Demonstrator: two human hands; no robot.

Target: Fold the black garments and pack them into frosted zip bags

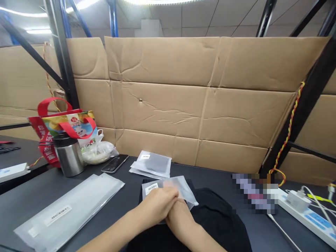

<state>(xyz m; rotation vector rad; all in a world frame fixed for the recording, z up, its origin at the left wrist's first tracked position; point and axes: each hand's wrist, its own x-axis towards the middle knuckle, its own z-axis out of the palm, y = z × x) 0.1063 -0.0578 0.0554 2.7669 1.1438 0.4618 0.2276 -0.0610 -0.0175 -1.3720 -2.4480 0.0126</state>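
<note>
My left hand [159, 202] and my right hand [180, 214] meet at the front middle of the table, closed and touching each other. Between and beyond them a frosted plastic bag [187, 190] with a white barcode label [151, 189] is held up at a slant. A blurred fingertip shows through its upper edge. Most of my fingers are hidden behind the knuckles and the bag, so what else they may hold cannot be made out. Under my wrists and to their right lies a black cloth [219, 217].
Frosted bags [154, 164] lie at the back, and a long labelled bag [70, 210] at left. Behind it stand a phone [115, 163], a steel flask [69, 157] and a red carry bag [47, 140]. A power strip [309, 217] lies right; cardboard [162, 105] walls the back.
</note>
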